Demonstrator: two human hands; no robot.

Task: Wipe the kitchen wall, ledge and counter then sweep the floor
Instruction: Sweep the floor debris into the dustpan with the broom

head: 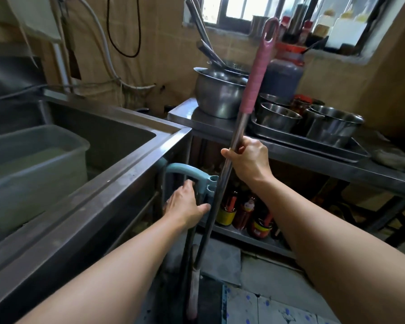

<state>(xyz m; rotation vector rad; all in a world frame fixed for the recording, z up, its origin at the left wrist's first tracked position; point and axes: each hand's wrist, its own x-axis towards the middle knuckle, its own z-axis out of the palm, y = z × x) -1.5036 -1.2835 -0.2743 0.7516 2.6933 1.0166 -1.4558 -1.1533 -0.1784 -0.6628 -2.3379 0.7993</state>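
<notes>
A broom with a metal shaft and a pink wrapped top stands almost upright between the sink and the counter. My right hand grips its shaft just below the pink wrap. The broom's pale head rests on the floor. A light blue dustpan handle stands beside the shaft, with a clip near the broom. My left hand curls round the dustpan's dark upright stem just below that handle. The dustpan's pan is hidden by my arm.
A steel sink on the left holds a plastic tub of water. The steel counter on the right carries pots and a tray. Jars and bottles fill the shelf below. Tiled floor lies at the bottom.
</notes>
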